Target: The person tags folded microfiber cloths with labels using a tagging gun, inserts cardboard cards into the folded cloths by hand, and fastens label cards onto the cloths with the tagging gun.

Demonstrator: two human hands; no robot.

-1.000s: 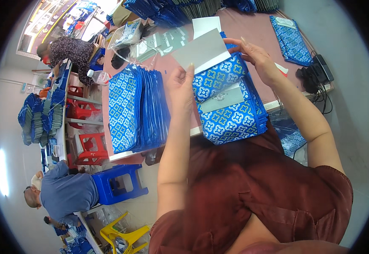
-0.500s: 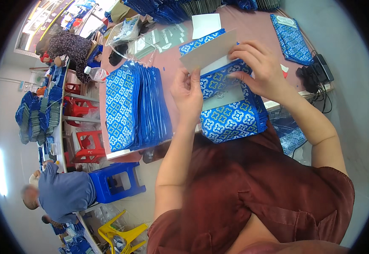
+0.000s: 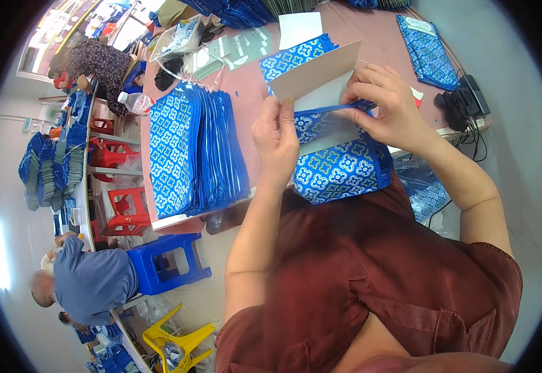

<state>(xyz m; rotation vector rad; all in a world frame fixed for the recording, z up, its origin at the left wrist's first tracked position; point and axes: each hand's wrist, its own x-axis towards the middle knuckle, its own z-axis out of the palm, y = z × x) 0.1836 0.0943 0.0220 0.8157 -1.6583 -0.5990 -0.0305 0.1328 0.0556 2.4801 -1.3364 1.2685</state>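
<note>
Blue patterned bag [image 3: 339, 171] at the near edge of the pink surface [image 3: 246, 143], left hand [image 3: 276, 138] and right hand [image 3: 386, 105] pinching its open rim, grey card [image 3: 317, 78] sticking out, bag stack [image 3: 193, 152] left, flat bag [image 3: 427, 51] far right

Blue-and-white patterned pouch [image 3: 339, 168] is lying at centre, a grey card [image 3: 317, 74] sticking up from its mouth. Stack of like pouches [image 3: 190, 152] is standing at nine o'clock of it. Another flat pouch [image 3: 427, 50] is lying at one o'clock. White sheet [image 3: 300, 28] is lying at twelve.
</note>
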